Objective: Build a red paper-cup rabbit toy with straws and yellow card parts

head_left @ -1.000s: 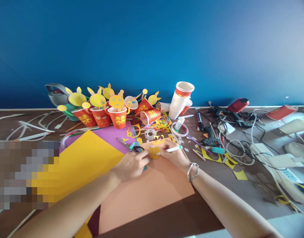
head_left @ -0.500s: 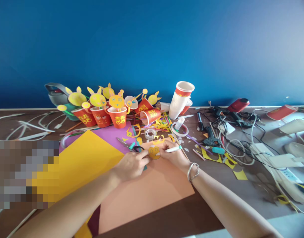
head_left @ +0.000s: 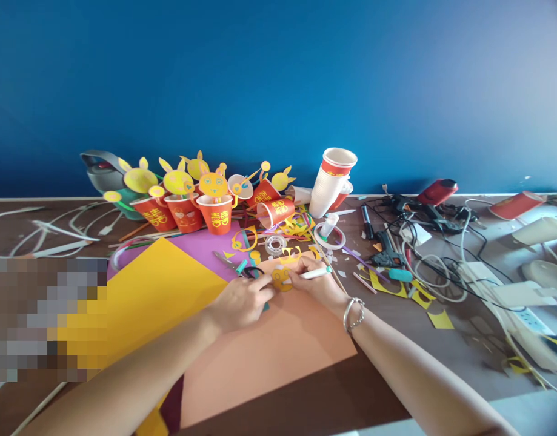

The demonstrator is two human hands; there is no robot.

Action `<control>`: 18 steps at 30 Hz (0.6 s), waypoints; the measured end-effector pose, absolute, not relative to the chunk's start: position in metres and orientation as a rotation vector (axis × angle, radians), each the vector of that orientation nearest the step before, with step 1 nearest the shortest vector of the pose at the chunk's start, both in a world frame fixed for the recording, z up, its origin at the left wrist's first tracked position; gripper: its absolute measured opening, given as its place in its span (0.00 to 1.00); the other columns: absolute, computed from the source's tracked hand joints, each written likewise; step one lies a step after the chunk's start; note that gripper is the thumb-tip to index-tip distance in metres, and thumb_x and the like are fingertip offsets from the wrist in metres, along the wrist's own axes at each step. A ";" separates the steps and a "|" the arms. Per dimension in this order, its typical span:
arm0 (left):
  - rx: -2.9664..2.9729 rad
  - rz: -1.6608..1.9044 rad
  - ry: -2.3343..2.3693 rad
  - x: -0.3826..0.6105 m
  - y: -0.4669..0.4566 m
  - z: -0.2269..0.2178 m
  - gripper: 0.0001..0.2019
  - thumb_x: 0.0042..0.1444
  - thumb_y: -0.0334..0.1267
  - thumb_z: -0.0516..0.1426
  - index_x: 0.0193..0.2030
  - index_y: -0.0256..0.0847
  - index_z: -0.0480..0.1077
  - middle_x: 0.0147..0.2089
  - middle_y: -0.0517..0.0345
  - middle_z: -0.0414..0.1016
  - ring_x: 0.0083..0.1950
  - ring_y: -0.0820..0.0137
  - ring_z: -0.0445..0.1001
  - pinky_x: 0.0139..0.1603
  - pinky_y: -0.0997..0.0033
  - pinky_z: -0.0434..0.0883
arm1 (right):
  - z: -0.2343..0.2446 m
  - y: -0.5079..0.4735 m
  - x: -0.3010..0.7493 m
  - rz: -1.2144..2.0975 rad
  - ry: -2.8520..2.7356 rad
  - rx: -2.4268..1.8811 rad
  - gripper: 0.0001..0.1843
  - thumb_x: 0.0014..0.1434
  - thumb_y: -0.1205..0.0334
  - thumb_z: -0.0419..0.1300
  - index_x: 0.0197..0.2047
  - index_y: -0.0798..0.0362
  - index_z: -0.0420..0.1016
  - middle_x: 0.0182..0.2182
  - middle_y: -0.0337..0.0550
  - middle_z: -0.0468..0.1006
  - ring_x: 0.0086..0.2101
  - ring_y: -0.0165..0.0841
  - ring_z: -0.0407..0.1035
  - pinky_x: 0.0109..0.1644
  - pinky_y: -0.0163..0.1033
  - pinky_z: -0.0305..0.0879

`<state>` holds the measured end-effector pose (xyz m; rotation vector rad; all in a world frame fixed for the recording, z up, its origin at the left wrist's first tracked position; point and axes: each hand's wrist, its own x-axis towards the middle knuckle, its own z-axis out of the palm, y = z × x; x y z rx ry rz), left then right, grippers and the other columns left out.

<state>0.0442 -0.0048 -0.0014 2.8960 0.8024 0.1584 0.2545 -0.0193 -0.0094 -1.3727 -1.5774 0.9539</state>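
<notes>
My left hand (head_left: 242,300) rests on an orange paper sheet (head_left: 269,357), its fingertips pressing the edge of a small yellow paper cut-out (head_left: 280,278). My right hand (head_left: 315,281), with a bracelet on its wrist, grips a white pen with a teal cap (head_left: 315,273), tip on the cut-out. Scissors (head_left: 235,266) lie just left of my left hand, partly hidden by it.
Yellow (head_left: 155,297) and purple (head_left: 205,245) paper sheets lie to the left. Red cups with yellow paper bunny faces (head_left: 214,209) and a stack of white cups (head_left: 328,184) stand at the back. A glue gun (head_left: 385,248), cables and a power strip (head_left: 510,297) crowd the right side.
</notes>
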 end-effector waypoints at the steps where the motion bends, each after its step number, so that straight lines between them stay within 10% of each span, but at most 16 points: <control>1: 2.893 0.164 0.799 0.044 -0.005 -0.002 0.18 0.55 0.24 0.47 0.45 0.41 0.73 0.47 0.52 0.73 0.35 0.69 0.74 0.30 0.70 0.67 | -0.009 -0.019 0.254 0.952 -1.578 -1.374 0.14 0.50 0.59 0.58 0.20 0.51 0.55 0.17 0.32 0.61 0.20 0.25 0.52 0.22 0.32 0.49; 18: 2.876 0.136 0.814 0.045 -0.005 0.002 0.19 0.55 0.23 0.46 0.46 0.41 0.72 0.47 0.51 0.74 0.35 0.69 0.74 0.31 0.70 0.67 | -0.006 -0.019 0.256 0.935 -1.488 -1.493 0.15 0.48 0.60 0.58 0.18 0.50 0.54 0.15 0.32 0.60 0.19 0.26 0.53 0.20 0.32 0.50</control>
